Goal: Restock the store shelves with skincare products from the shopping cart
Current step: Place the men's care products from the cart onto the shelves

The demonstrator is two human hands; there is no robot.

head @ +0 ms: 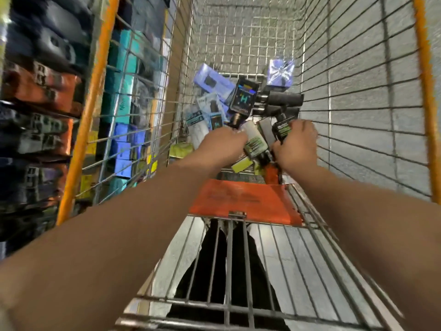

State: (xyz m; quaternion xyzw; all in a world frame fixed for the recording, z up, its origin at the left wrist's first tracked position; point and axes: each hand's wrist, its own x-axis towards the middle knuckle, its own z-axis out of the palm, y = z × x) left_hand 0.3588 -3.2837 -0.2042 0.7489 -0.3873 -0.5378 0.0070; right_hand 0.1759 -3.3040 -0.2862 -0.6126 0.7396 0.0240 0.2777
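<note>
Bottles (256, 144) look light, stiff and slick; your left hand (223, 145) and right hand (297, 145) curl fingers around them, so grip mid-body.

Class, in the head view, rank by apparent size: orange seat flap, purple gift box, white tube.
1. orange seat flap
2. purple gift box and white tube look alike; nearness differs, so unranked.

Motion blur smeared the shelf boxes (47, 91); labels on the cart's bottles (256, 144) were unreadable, fingertips hidden.
</note>
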